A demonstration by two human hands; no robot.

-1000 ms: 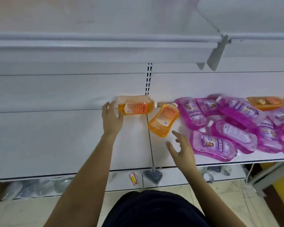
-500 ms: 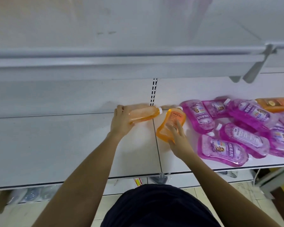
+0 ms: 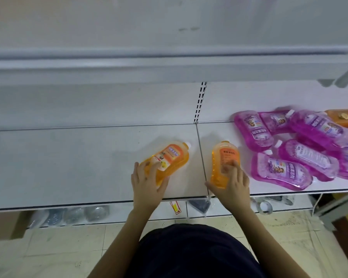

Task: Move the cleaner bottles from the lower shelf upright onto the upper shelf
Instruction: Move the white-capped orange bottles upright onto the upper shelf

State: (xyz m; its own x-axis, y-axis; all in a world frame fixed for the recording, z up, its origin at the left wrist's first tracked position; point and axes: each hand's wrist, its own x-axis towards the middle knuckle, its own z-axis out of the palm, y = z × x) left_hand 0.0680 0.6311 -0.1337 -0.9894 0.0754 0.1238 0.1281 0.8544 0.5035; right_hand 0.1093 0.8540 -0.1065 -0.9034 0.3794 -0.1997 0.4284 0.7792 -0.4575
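Two orange cleaner bottles lie flat on the white lower shelf [image 3: 78, 167] near its front edge. My left hand [image 3: 148, 184] grips the base of the left orange bottle [image 3: 169, 157], whose cap points up and right. My right hand [image 3: 232, 182] grips the lower part of the right orange bottle [image 3: 225, 157], thumb under its left side and fingers on its label. Several purple bottles [image 3: 279, 169] lie in a heap to the right. The upper shelf [image 3: 169, 67] runs across above, bare along its visible front rail.
Another orange bottle [image 3: 344, 117] lies at the far right behind the purple heap. A slotted upright [image 3: 200, 101] divides the back panel. Below the lower shelf are wrapped items [image 3: 74, 214], a tape roll [image 3: 264, 206] and a tiled floor.
Both orange bottles have been pulled from the back of the shelf toward its front edge. My hands came nearer to me with them, each holding its bottle's lower end.
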